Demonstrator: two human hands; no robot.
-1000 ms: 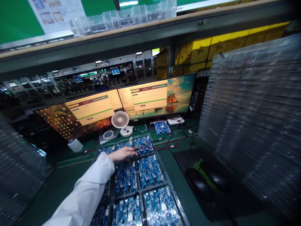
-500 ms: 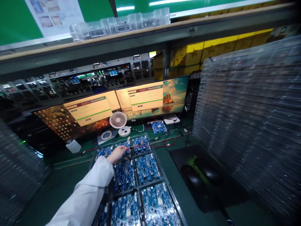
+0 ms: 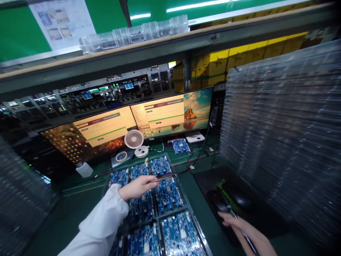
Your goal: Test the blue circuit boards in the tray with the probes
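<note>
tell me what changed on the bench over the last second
The left hand drew back toward the person, carrying the cable from the far boards to the middle row. The right hand came into view by the mouse. Tray of boards, monitors and fan stayed.

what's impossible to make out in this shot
- Head view: the left hand covers the end of the cable it pinches, so the plug is hidden.
- The right hand is cut off by the bottom edge; the thin tool in it is blurred.
- Text on the monitors is too small to read.
- The circuit boards are blurred in detail.
</note>
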